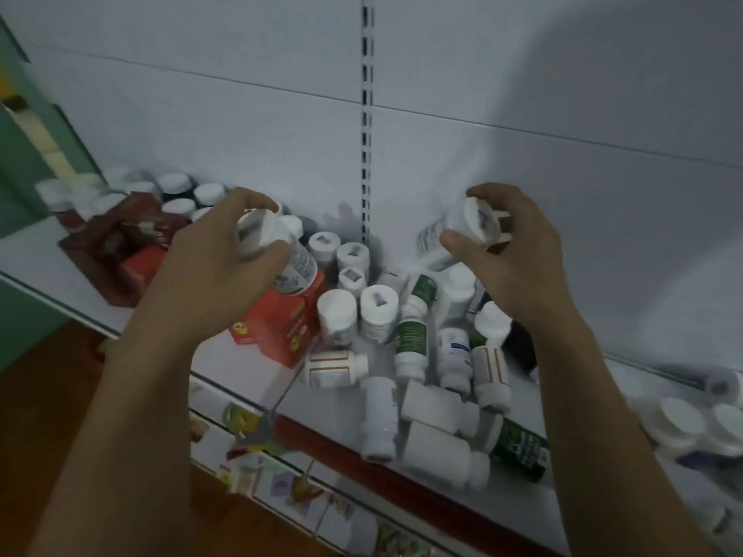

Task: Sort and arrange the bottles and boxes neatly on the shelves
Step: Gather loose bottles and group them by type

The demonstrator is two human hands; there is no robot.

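Both hands are up over the shelf, each clamped on a white-capped bottle. The left hand, at nine o'clock, has its fingers wrapped around a white bottle tilted above the red box. The right hand, at three o'clock, pinches another white bottle by its cap end, held clear of the shelf. Below, at six o'clock, a heap of bottles lies toppled, some upright. More boxes sit at ten o'clock.
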